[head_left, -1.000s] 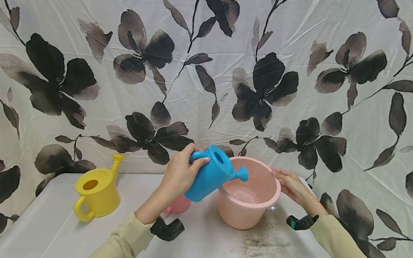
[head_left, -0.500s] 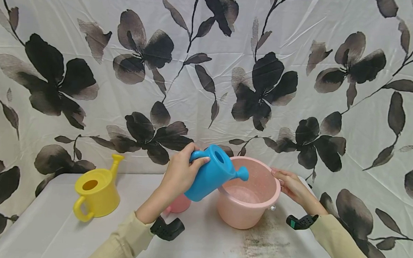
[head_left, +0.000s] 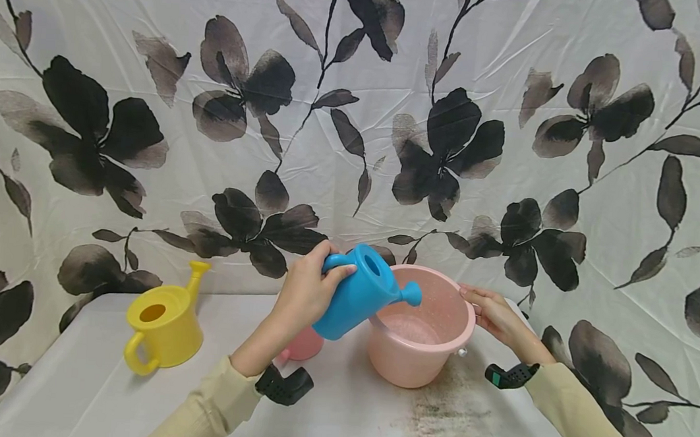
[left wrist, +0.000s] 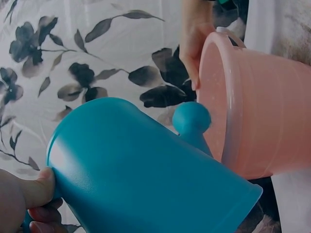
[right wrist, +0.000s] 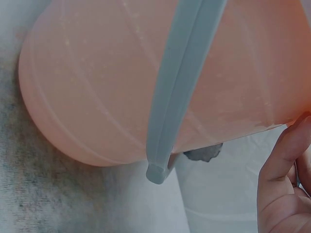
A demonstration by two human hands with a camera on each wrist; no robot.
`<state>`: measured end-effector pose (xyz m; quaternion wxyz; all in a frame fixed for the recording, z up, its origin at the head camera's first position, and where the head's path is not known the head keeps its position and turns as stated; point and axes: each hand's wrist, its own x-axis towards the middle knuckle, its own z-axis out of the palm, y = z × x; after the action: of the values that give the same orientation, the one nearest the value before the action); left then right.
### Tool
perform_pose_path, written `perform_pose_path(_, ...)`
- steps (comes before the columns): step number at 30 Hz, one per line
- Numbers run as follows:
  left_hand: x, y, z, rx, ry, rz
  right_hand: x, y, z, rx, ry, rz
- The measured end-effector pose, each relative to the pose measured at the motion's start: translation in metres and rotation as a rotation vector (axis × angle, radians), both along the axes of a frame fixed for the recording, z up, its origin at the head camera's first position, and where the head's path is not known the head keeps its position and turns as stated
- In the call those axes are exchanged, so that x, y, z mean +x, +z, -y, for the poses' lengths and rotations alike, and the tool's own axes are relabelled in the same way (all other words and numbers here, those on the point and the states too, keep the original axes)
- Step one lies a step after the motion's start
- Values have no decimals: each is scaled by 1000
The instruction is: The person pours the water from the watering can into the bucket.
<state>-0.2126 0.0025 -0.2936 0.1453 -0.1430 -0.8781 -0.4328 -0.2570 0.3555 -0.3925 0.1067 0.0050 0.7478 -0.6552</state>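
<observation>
My left hand (head_left: 311, 284) grips the handle of a blue watering can (head_left: 354, 298), with the thumb on top of it. The can is held in the air, tilted to the right, its round spout head overlapping the mouth of a pink bucket (head_left: 410, 367) in the head view. No water shows at the spout. My right hand (head_left: 499, 319) holds the bucket's rim at its right side; the right wrist view shows the thumb against the outer wall. The bucket stands upright on the white table, and its pale handle (right wrist: 182, 82) hangs down along its side.
A yellow watering can (head_left: 169, 328) stands on the left of the table (head_left: 79, 389). Behind my left forearm sits a pink object (head_left: 306, 345), mostly hidden. Dark smudges (head_left: 452, 415) mark the tabletop before the bucket. A floral cloth (head_left: 354, 146) hangs behind.
</observation>
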Motion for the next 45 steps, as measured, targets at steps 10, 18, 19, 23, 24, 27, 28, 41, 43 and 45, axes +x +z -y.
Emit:
perform_pose_path(10,-4,-2,2,4,-10,-12,0,1,1,2,-7,3)
perform_pose_path(18,-3,-2,3,7,-10,-1,0,0,0,3,-4,1)
perform_pose_path(19,-3,-2,3,7,-9,2,0,0,0,3,-2,1)
perform_pose_path(23,-5,-2,2,0,-9,3,-1,0,0,0,2,3)
perform_pose_path(24,-5,-2,2,-1,-9,3,-1,0,1,-1,0,4)
perform_pose_path(27,-6,-2,3,-3,-10,3,-1,0,1,-4,-2,7)
perform_pose_path(28,-7,-2,3,-3,-10,4,-1,0,1,-5,-3,8)
perform_pose_path(41,-6,-2,1,-14,-24,8,0,1,1,0,11,-11)
perform_pose_path(43,-7,-2,0,-17,-25,7,0,0,0,5,20,-19)
perform_pose_path(45,-7,-2,0,-17,-24,13,1,0,0,6,21,-19)
